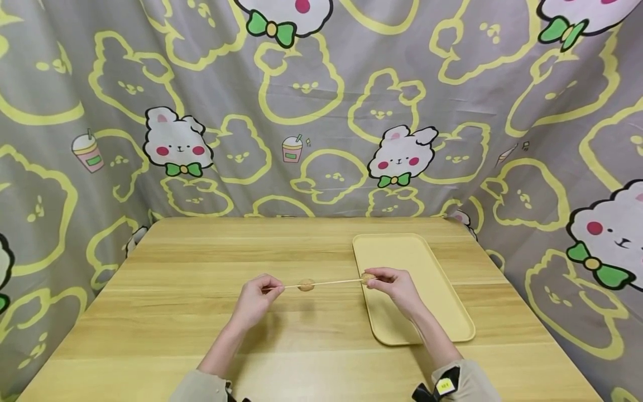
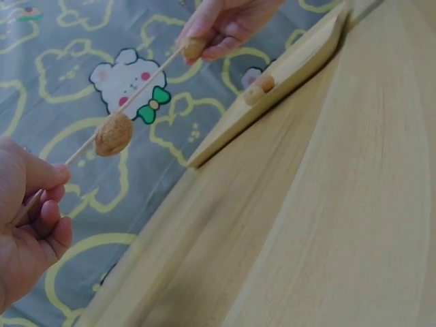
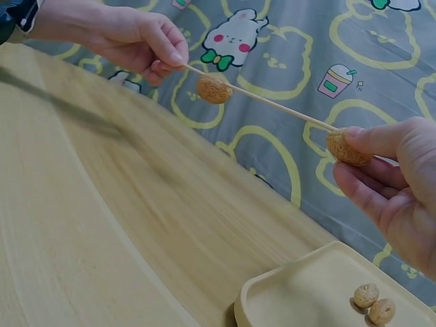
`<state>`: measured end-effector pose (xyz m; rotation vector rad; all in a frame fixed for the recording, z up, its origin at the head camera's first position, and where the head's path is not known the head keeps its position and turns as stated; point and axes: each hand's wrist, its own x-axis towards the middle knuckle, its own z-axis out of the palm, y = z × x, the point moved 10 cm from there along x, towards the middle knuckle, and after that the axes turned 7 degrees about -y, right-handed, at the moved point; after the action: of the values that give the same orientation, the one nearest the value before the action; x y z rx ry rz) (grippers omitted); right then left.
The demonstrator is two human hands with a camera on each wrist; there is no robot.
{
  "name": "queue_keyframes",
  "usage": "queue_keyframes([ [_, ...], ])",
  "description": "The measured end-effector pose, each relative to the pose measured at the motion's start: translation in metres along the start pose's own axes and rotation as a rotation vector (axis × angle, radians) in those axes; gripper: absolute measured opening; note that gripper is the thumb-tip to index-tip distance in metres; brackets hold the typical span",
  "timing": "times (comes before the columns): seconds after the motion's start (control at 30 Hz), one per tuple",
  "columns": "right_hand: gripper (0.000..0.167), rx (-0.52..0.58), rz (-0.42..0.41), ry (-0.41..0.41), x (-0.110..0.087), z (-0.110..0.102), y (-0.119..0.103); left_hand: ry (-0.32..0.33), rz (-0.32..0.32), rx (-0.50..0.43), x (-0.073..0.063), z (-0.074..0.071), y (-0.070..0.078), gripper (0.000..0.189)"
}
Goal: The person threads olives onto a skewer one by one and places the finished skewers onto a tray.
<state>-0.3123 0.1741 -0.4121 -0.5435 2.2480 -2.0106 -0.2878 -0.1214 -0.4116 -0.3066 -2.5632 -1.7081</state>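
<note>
My left hand (image 1: 255, 300) pinches one end of a thin wooden skewer (image 1: 335, 282), held nearly level above the table. A brown, rough-skinned ball (image 1: 306, 285) is threaded on the skewer, a short way from the left fingertips. At the skewer's other end, my right hand (image 1: 402, 290) pinches a second brown ball (image 3: 346, 148) between thumb and fingers. The skewer tip meets this ball; how deep it goes in is hidden. Below the right hand lies a pale yellow tray (image 1: 427, 304). Two more brown balls (image 3: 366, 296) rest on it in the right wrist view.
The wooden table (image 1: 201, 251) spreads beneath both hands, with the tray on its right side. A grey curtain (image 1: 321, 111) printed with yellow outlines and white rabbits hangs around the back and sides.
</note>
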Motion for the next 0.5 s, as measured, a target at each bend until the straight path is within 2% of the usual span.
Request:
queue_keyframes([
  [0.27,0.035,0.038,0.011,0.007,-0.0008,0.0023,0.0036,0.006,0.033,-0.021,0.0009,0.0039,0.0001,0.006],
  [0.5,0.036,0.055,0.017,0.005,-0.0004,0.0047,0.0059,0.003,-0.007,-0.038,-0.0003,0.0068,0.0023,0.005],
])
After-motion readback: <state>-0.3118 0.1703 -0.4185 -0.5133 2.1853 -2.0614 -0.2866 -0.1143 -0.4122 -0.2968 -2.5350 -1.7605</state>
